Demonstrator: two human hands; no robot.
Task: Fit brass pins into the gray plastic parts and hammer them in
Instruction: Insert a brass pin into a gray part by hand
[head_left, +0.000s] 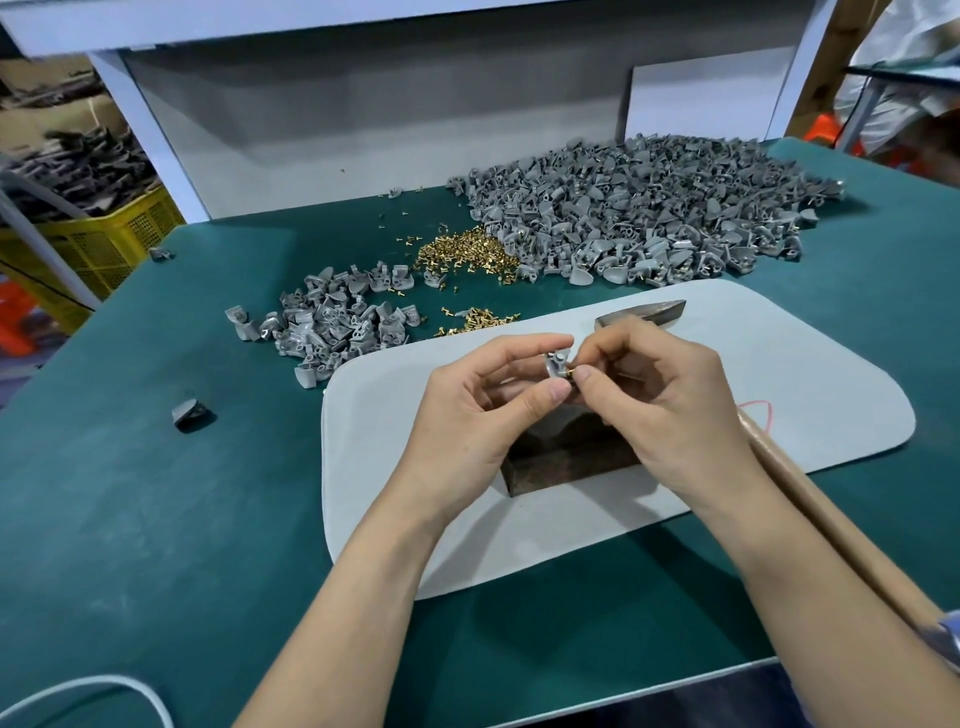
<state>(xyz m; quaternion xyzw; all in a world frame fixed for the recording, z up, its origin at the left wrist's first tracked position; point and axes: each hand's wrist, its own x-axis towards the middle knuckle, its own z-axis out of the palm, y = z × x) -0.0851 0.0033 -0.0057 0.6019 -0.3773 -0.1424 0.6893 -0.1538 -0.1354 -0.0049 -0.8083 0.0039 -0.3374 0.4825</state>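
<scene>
1. The gray plastic part (554, 362) is small and pale, with a curved flap. It is held in the air over the middle of the table (130, 467), just above a dark metal block (566, 460).
2. The left hand (483, 410) pinches this part between thumb and forefinger.
3. The right hand (660, 400) pinches a brass pin (566, 371) in its thumb and fingertips, with the pin touching the side of the part.
4. The block stands on a light gray mat (779, 395), which lies toward the table's near right.
5. A hammer (641, 313) lies on the mat with its dark head just beyond the right hand. Its wooden handle runs under that wrist toward the near right corner. I cannot tell if the hand touches it.
6. A large heap of gray parts (649, 213) fills the far right of the table, and a smaller heap (332, 322) lies left of the mat's far edge.
7. Loose brass pins (462, 254) lie between the two heaps, with a smaller cluster (475, 318) at the mat's far edge.
8. One darker part (188, 411) lies alone toward the left edge.
9. A white cable (104, 691) curves across the near left corner.
</scene>
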